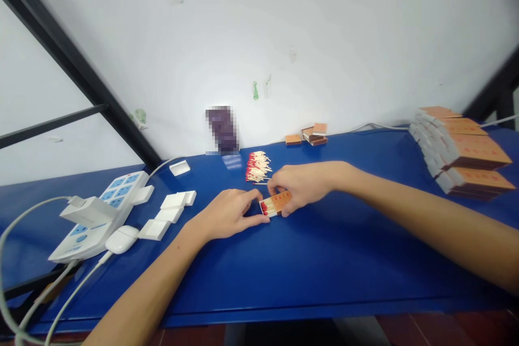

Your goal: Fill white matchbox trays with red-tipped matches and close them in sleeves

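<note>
A partly open matchbox (pixel 283 201) with an orange sleeve is between my hands, low over the blue table (pixel 308 270). Red-headed matches (pixel 266 207) lie in its white tray, which sticks out on the left. My right hand (pixel 302 184) is closed around the sleeve, fingers behind and thumb in front. The thumb and forefinger of my left hand (pixel 229 213) pinch the outer end of the tray. Just beyond the hands is a pile of loose matches (pixel 258 166), and a single match (pixel 260 184) lies near my right fingertips.
Several white empty trays (pixel 172 201) lie left, beside a power strip (pixel 117 194) with a charger and cables. Matchboxes (pixel 315 132) sit by the wall. Stacked orange packs (pixel 466 146) stand far right. A pixelated dark object (pixel 224 130) leans on the wall.
</note>
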